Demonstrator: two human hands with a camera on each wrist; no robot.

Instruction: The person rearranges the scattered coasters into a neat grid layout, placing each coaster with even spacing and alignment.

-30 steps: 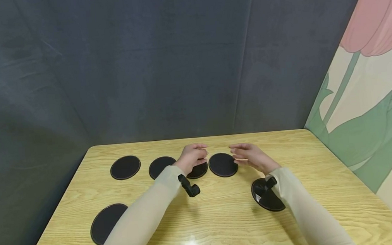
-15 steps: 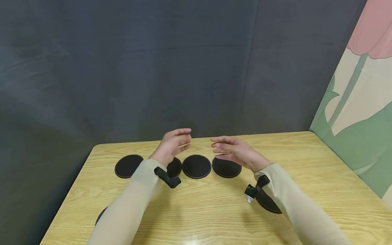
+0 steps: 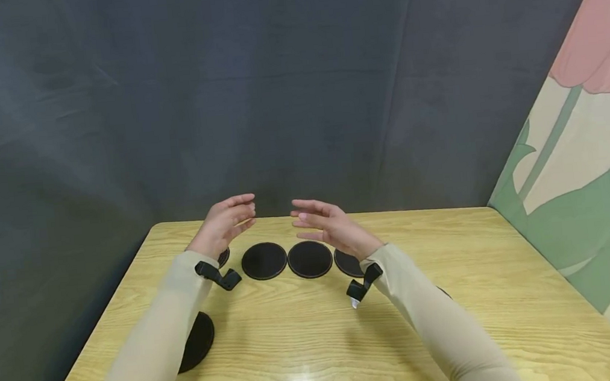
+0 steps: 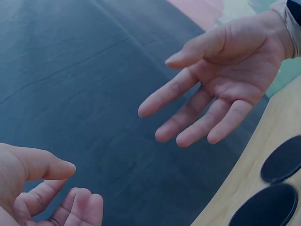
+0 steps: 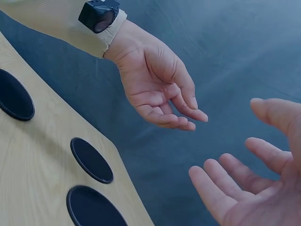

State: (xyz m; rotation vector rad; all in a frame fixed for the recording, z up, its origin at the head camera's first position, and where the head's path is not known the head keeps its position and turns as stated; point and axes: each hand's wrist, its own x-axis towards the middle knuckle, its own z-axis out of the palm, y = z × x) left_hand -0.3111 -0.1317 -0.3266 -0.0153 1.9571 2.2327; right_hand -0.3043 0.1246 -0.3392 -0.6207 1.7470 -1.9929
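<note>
Both hands hang in the air over the far part of the wooden table, palms turned toward each other with a gap between them. My left hand [image 3: 225,224] is empty, its fingers loosely bent, as the right wrist view also shows. My right hand [image 3: 335,224] faces it with fingers spread and relaxed, holding nothing. Below them lie flat round black coasters: one [image 3: 264,260] nearest the left hand, one [image 3: 310,259] in the middle, and one [image 3: 348,263] partly hidden by the right hand and wrist.
The wooden table [image 3: 295,330] bears more black coasters, one [image 3: 197,342] half hidden by the left forearm, another mostly behind the left wrist. A dark cloth [image 3: 275,96] hangs behind the table. At right stands a panel with a tulip pattern [image 3: 588,190].
Both hands have moved left across the table and rose slightly, still apart and empty. Coasters beneath them became covered or uncovered as the arms passed. The head view has shifted slightly.
</note>
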